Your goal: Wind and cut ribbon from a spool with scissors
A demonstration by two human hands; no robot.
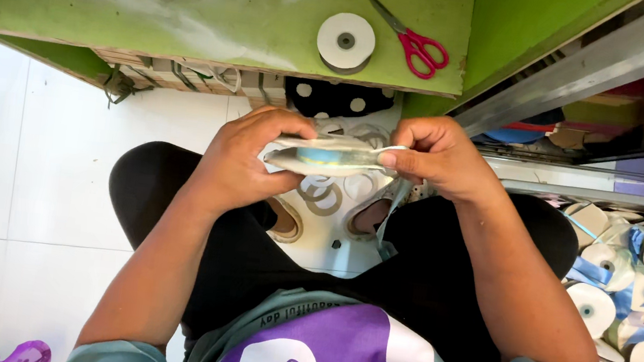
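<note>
Ribbon spool (330, 158) held edge-on, long axis left-right, between left hand (240, 164), right hand (441, 156)

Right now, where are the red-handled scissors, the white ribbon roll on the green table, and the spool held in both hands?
red-handled scissors (424, 52): head view, on the red handles.
white ribbon roll (346, 41): head view, on its flat top face.
held spool (326, 157): head view, on its blue band.
</note>
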